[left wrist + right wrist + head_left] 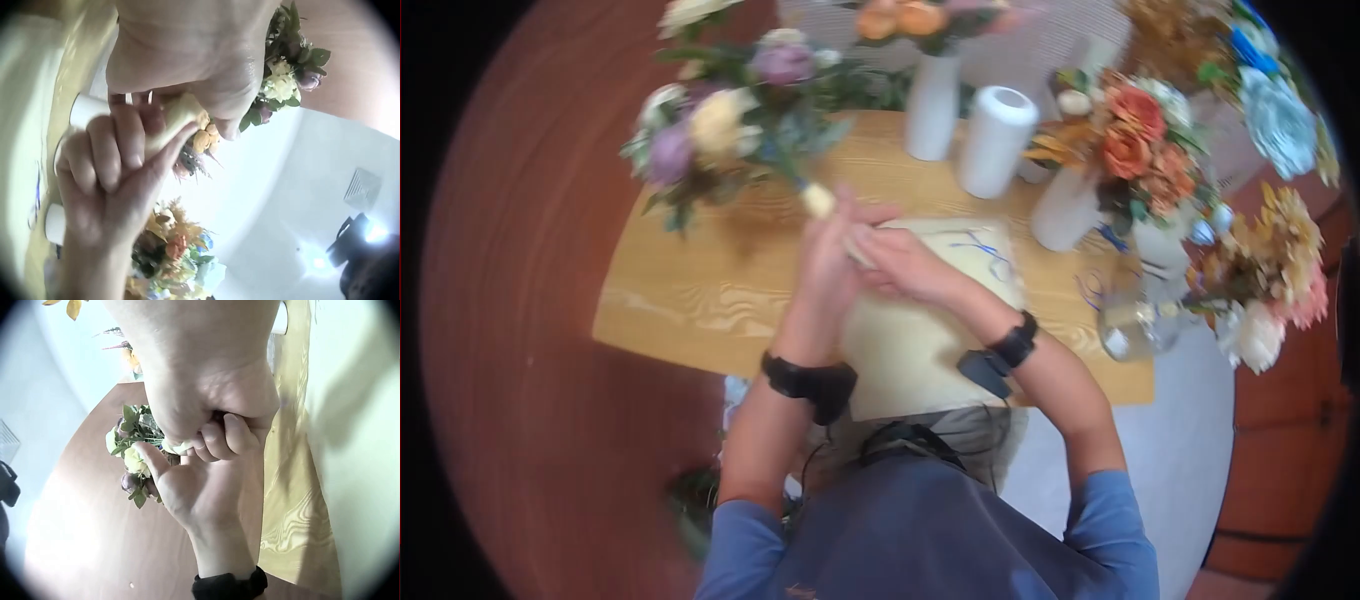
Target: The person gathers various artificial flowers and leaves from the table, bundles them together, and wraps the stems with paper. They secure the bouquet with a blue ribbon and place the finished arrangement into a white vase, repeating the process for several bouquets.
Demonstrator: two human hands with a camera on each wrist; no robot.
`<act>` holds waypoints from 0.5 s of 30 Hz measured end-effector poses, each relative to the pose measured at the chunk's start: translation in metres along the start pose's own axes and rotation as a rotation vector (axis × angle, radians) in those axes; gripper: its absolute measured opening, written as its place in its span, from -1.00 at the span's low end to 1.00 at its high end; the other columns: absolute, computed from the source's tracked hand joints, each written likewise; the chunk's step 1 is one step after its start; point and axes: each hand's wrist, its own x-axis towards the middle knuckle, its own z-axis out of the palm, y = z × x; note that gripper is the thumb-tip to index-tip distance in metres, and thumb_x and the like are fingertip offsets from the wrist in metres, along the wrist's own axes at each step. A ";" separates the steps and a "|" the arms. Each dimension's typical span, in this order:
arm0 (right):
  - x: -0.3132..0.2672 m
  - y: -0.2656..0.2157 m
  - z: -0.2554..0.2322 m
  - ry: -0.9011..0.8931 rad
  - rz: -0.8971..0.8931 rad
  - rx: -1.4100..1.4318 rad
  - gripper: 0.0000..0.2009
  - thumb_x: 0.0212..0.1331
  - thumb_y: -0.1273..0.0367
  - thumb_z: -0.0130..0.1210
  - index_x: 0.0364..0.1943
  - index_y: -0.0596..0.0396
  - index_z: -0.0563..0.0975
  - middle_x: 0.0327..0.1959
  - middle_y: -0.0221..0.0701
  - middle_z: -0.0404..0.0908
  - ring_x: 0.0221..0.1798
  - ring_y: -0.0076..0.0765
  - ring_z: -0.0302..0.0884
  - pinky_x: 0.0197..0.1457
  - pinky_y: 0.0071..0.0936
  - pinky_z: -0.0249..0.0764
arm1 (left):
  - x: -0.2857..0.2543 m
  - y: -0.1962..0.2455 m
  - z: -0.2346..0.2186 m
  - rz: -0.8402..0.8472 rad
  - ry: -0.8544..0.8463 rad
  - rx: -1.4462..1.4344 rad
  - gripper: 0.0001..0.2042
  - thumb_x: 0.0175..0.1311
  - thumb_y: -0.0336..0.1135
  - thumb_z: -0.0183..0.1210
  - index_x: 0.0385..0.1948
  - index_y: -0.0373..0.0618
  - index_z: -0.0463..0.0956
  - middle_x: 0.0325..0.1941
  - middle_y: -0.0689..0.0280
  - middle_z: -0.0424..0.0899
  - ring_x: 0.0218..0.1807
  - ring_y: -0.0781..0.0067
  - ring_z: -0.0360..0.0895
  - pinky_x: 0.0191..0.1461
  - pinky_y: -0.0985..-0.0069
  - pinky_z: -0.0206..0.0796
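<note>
A flower bouquet (725,125) with cream and mauve blooms points to the upper left in the head view. Its stem end (818,201) is bound in a cream wrap and lies between both hands. My right hand (905,262) curls its fingers round the wrapped stem, as the left wrist view also shows of the right hand (106,169). Against the stem from the other side rests my left hand (830,240), its thumb straight in the right wrist view and the palm of the left hand (206,494) facing the right one. Part of the left fingers is hidden.
A cream sheet (920,350) lies on the wooden table (690,290) below the hands. White vases (997,140) stand at the back, some with flowers. At the right are a glass jar (1128,325), blue twist pieces (1090,290) and orange flowers (1135,135).
</note>
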 end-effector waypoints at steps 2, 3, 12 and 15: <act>0.001 0.001 0.007 0.014 -0.031 -0.036 -0.60 0.38 -0.01 -0.16 -0.34 0.02 0.44 -0.66 -0.64 0.21 -0.68 -0.72 0.08 -0.64 -0.69 0.02 | 0.000 0.011 -0.005 -0.103 0.247 0.064 -0.57 0.44 0.05 -0.13 -0.45 -0.15 0.38 -0.13 -0.03 0.60 -0.10 0.18 0.56 0.11 0.25 0.37; -0.003 -0.006 0.010 0.060 -0.058 -0.111 -0.61 0.38 0.01 -0.13 -0.34 0.03 0.46 -0.67 -0.62 0.25 -0.67 -0.71 0.14 -0.63 -0.68 0.08 | 0.002 0.008 -0.006 -0.125 0.220 0.045 -0.57 0.44 0.05 -0.13 -0.45 -0.15 0.38 -0.13 -0.03 0.60 -0.10 0.18 0.56 0.11 0.25 0.37; -0.013 0.007 -0.022 0.159 -0.220 -0.383 -0.59 0.36 0.02 -0.10 -0.39 0.08 0.50 -0.61 -0.59 0.37 -0.55 -0.65 0.24 -0.49 -0.61 0.23 | -0.010 0.021 -0.005 -0.127 0.043 0.926 -0.60 0.38 -0.04 0.03 -0.27 -0.31 0.51 -0.19 0.02 0.65 -0.17 0.36 0.58 -0.15 0.38 0.43; -0.001 0.025 -0.038 0.172 -0.216 -0.339 -0.58 0.35 0.01 -0.08 -0.43 0.08 0.50 -0.62 -0.58 0.39 -0.56 -0.65 0.25 -0.50 -0.59 0.24 | -0.021 0.070 0.044 -0.443 -0.269 1.851 -0.70 0.20 -0.12 0.19 -0.45 -0.23 0.61 -0.51 0.10 0.64 -0.44 0.20 0.59 -0.31 0.34 0.35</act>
